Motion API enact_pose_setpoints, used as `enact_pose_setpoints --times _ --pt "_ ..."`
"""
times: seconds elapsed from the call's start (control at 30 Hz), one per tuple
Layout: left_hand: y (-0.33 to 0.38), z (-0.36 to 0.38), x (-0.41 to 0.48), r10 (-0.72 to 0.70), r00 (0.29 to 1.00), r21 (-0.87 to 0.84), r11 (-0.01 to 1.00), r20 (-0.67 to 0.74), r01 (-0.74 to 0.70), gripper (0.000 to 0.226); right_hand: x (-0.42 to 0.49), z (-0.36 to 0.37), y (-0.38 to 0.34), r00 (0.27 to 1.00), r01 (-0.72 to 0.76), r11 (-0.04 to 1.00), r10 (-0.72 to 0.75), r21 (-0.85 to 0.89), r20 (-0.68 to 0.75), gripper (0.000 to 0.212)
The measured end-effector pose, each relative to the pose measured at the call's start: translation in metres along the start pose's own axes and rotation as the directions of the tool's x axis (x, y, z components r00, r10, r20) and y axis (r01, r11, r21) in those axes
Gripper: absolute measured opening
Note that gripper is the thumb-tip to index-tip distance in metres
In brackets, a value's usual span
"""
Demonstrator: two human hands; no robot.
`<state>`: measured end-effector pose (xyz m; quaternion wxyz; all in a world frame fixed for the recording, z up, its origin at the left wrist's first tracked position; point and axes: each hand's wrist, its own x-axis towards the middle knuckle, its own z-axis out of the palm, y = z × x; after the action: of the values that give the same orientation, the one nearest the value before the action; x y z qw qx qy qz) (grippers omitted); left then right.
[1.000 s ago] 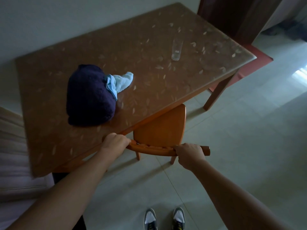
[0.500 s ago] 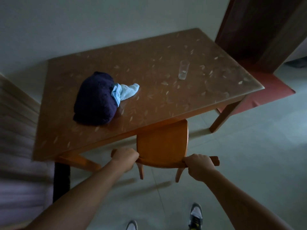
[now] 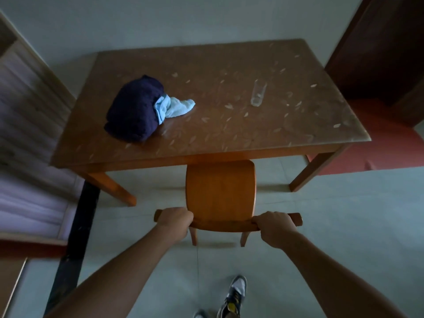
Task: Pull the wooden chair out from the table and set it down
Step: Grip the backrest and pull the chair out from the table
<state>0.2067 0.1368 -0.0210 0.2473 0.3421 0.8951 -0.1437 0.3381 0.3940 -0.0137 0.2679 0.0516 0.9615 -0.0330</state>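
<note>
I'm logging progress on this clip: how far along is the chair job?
Done: most of the wooden chair seat shows clear of the table edge. In hand: left hand and right hand each grip the top rail. Left: clearing the seat's front and setting it down; whether the legs touch the floor is unclear.

Both bare forearms reach forward and slightly inward from the lower corners of the view, elbows out of frame. The left hand (image 3: 174, 220) is curled into a fist, knuckles up, fingers wrapped over the chair's top rail (image 3: 223, 224) near its left end. The right hand (image 3: 274, 227) is clenched the same way near the right end, wrist slightly bent, thumb tucked underneath.
</note>
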Motion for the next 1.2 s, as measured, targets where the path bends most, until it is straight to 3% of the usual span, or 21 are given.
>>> enact_pose_setpoints --times 0.3,0.53,0.83,1.2 --pt "0.048 0.034 -0.022 0.027 0.994 -0.038 0.999 -0.107 -0.032 0.019 -0.022 0.036 0.02 1.0 -0.004 1.0 0.004 -0.028 -0.014 0.044" --pt "0.052 0.031 -0.021 -0.002 0.992 -0.025 1.0 -0.126 -0.001 0.015 -0.022 0.038 0.03 0.997 0.042 0.998 -0.044 -0.037 -0.056 0.034" --pt "0.035 -0.033 0.005 -0.049 0.962 -0.071 0.997 -0.268 0.031 0.016 0.007 -0.031 0.063 0.972 0.121 0.993 -0.12 -0.008 -0.2 0.005" --pt "0.018 -0.1 0.004 -0.06 0.922 -0.137 0.991 -0.382 0.008 0.008 0.01 -0.097 0.086 0.932 0.15 0.988 -0.151 -0.029 -0.331 0.024"
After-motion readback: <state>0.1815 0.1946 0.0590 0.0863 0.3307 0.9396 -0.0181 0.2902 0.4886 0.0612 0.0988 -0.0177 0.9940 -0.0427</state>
